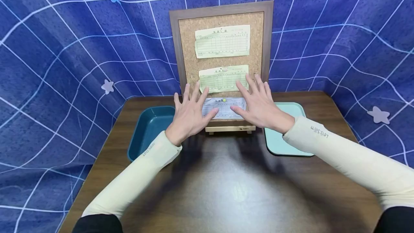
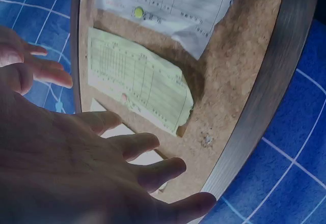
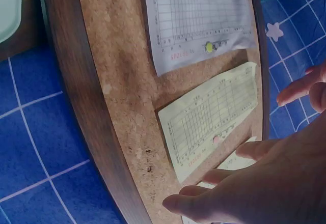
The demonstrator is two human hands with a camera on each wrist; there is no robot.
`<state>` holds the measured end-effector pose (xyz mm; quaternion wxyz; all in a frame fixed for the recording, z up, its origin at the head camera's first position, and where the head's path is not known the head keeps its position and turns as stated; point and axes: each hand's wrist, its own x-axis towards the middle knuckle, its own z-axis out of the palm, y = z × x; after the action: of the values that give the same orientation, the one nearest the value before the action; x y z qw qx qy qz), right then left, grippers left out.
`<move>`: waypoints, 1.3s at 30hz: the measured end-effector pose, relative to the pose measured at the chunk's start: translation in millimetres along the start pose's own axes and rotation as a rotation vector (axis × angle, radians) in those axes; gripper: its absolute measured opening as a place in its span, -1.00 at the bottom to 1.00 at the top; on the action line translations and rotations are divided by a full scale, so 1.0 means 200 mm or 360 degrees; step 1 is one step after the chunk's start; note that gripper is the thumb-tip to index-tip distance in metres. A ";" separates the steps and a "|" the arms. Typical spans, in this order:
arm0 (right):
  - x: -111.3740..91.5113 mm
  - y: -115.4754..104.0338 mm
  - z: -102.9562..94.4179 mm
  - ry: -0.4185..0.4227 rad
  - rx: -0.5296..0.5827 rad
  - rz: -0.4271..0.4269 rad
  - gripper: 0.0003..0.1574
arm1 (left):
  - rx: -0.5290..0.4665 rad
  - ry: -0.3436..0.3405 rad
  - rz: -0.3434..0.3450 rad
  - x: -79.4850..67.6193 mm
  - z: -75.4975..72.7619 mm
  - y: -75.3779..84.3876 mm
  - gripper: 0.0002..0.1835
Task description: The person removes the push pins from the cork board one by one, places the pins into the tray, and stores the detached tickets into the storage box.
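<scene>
Left hand (image 1: 190, 117), right hand (image 1: 260, 106) palm-forward before corkboard (image 1: 226, 61), fingers (image 2: 170, 171) wide apart, contact unclear

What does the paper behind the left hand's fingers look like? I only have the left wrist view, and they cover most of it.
Observer: In the head view, that top paper is a pale form with a printed grid.
Operator: What lies beside the board, on the left in the head view?
Observer: A dark teal tray, partly hidden by the hand.
Operator: And on the right?
Observer: A pale mint tray.
</scene>
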<state>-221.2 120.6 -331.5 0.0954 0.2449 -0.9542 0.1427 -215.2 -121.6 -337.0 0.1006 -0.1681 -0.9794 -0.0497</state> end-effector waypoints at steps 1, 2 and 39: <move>0.00 0.00 0.00 -0.0002 -0.0004 0.0005 0.00 | -0.0001 0.0003 -0.0001 0.00 -0.01 0.00 -0.10; 0.01 -0.01 -0.01 -0.0005 -0.0011 0.0009 0.01 | -0.0001 0.0005 -0.0001 0.01 -0.01 0.00 -0.10; 0.19 -0.12 -0.22 0.0019 -0.0113 -0.0058 -0.03 | 0.0006 0.0039 -0.0013 0.13 -0.20 0.05 -0.06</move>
<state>-236.9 99.0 -275.5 0.1123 0.2579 -0.9535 0.1085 -229.2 -110.1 -291.5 0.1127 -0.1632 -0.9788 -0.0504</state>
